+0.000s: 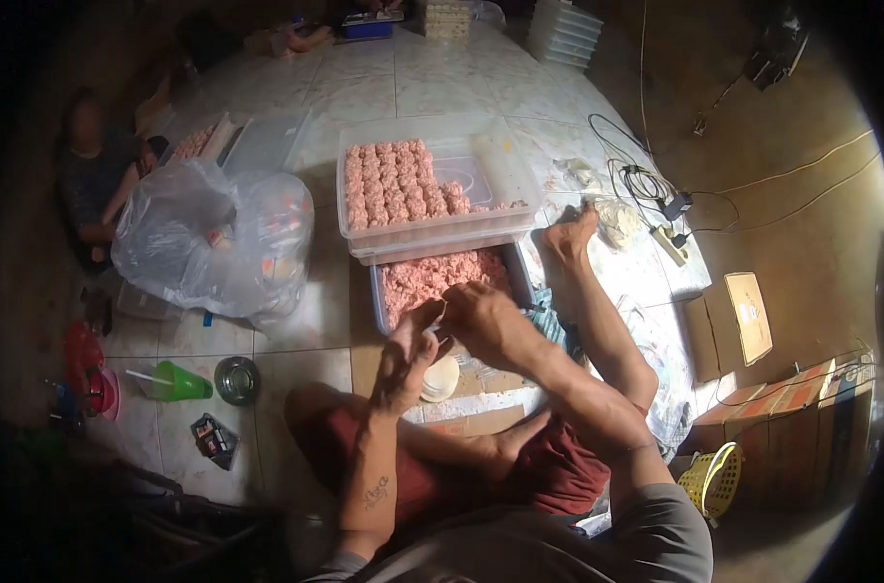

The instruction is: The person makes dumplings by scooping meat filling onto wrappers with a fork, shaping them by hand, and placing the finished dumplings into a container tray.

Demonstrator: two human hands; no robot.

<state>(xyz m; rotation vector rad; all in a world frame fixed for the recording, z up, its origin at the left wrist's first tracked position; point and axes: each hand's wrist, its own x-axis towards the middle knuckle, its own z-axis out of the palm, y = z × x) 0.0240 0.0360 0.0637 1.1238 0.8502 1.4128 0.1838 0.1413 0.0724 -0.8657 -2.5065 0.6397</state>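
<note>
Pink mince (pixel 432 277) lay in the tub (pixel 523 280) – soft and clingy by its look, best lifted in small lumps off the top – as left grip (pixel 405 367) and right grip (pixel 491 323) met by its near edge, fingers curled, any pinch too hidden to tell.

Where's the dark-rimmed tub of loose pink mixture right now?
Centre of the head view: the tub sits on the person's side of the stacked clear trays, partly hidden behind the right hand.
</note>
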